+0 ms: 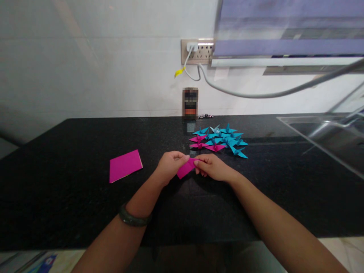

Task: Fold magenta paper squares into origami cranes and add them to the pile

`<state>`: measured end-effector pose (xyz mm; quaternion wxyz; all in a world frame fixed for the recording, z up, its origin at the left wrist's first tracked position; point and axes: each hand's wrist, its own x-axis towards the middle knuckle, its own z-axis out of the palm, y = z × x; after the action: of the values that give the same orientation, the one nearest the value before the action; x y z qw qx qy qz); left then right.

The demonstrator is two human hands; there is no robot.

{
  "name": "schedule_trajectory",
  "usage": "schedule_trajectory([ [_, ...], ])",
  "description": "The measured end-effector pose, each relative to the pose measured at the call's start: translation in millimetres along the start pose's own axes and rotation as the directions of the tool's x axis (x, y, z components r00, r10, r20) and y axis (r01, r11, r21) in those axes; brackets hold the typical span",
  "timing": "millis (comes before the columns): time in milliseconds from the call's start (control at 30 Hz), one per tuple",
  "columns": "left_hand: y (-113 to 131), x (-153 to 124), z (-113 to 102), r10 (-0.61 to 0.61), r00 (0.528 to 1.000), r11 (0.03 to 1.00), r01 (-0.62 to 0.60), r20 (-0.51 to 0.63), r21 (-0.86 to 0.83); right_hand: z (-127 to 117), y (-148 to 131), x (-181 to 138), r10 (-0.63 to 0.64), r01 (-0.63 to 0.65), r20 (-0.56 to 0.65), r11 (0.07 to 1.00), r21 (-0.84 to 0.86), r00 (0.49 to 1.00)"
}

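Between my two hands is a small folded piece of pink origami paper, held just above the black countertop. My left hand pinches its upper left side with the thumb on top. The fingers of my right hand close on its right edge, thumb also on top. Parts of the paper are hidden under the fingers. Just beyond my right hand lies a group of folded paper cranes, mostly blue, with several pink ones at the near left and a pale one at the back.
A stack of pink paper lies left on the black countertop. A phone-like object leans on the wall beside a beaded string. A cable runs from near the wall socket. A sink is at right.
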<state>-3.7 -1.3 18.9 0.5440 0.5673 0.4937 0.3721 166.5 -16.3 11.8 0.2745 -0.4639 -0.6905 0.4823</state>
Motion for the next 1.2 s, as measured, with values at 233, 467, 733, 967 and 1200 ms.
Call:
schedule_trajectory([
  [233, -3, 0, -1, 0.044, 0.999, 0.997, -0.043, -0.020, 0.070, 0, 1, 1, -0.117, 0.105, -0.087, 0.986, -0.131, 0.989],
  [467, -6, -3, 4, 0.074, 0.996, 0.994, -0.078, 0.053, 0.079, 0, 2, 2, -0.227, 0.186, -0.178, 0.958, -0.217, 0.958],
  [733, -4, -4, 6, 0.068, 0.998, 0.996, -0.069, 0.015, 0.064, 0, 2, 1, -0.215, 0.168, -0.218, 0.962, -0.216, 0.952],
  [967, 1, 2, -8, 0.061, 0.979, 0.998, -0.063, -0.193, -0.002, -21, 4, 1, -0.181, 0.122, -0.353, 0.976, -0.182, 0.918],
  [1200, -3, 2, 0, 0.028, 0.987, 0.986, -0.053, -0.155, -0.157, -1, -1, 1, 0.027, 0.012, -0.218, 0.984, 0.177, 0.975],
])
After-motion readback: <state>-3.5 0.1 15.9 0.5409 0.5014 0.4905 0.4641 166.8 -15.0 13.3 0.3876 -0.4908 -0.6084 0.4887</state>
